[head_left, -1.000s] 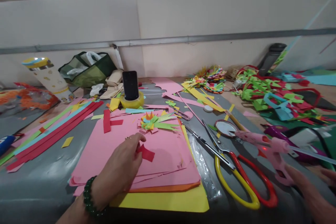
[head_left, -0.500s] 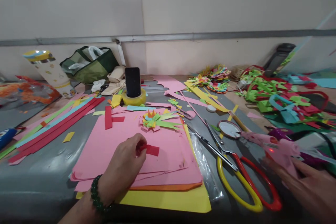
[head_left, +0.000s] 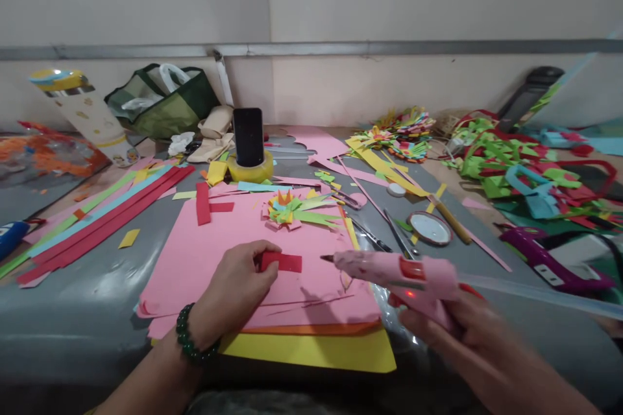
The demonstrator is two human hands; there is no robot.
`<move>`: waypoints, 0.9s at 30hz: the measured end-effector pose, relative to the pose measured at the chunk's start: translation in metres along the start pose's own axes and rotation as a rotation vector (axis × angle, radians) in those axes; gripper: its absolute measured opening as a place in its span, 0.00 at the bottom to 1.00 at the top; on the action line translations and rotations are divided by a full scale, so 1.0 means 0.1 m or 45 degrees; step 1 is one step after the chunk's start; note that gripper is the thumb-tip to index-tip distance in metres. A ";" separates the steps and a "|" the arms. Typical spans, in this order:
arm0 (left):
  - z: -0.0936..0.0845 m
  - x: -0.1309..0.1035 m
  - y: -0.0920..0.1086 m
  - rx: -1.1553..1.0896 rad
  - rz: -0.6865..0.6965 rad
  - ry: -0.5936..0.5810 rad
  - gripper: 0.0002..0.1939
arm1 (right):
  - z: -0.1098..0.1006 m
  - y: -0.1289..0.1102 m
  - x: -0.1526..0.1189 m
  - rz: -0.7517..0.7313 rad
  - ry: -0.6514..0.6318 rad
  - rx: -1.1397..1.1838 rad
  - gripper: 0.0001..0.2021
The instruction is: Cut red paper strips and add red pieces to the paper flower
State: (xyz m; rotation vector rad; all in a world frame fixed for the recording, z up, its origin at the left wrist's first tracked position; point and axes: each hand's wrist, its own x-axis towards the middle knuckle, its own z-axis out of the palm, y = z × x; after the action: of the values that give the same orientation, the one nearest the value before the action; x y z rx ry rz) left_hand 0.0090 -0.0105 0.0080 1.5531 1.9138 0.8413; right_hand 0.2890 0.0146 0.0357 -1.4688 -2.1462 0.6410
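Observation:
My left hand [head_left: 243, 282], with a green bead bracelet at the wrist, pinches the left end of a short red paper strip [head_left: 290, 263] on a stack of pink paper [head_left: 195, 259]. Wrapped round the handle of a pink glue gun [head_left: 403, 272] is my right hand [head_left: 457, 331]. The gun's nozzle points left, over the right part of the stack, a little right of the strip; its red light is on. Behind the strip lies a paper flower [head_left: 287, 209] with green, yellow and orange petals. Two more red pieces [head_left: 203, 203] touch near the stack's back left corner.
Scissors [head_left: 402, 237] lie partly hidden behind the gun, beside a round lid [head_left: 430, 228]. A phone [head_left: 248, 137] stands in a yellow tape roll [head_left: 250, 167]. Long paper strips [head_left: 111, 220] lie left; paper flowers [head_left: 403, 133] and a purple tool [head_left: 549, 259] are right.
My right hand has brought the glue gun left from beside the round lid to over the pink stack. My left hand still holds the red strip. The view has tilted down slightly.

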 end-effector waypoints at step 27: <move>-0.02 0.01 -0.05 0.105 0.080 0.023 0.14 | 0.16 -0.43 0.30 -0.368 -0.364 -0.045 0.16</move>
State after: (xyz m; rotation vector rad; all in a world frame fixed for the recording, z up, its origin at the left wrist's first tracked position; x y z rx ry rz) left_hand 0.0041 -0.0107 0.0055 1.6671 1.9435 0.8147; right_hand 0.2387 0.0267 0.0525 -1.1041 -2.5360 0.7440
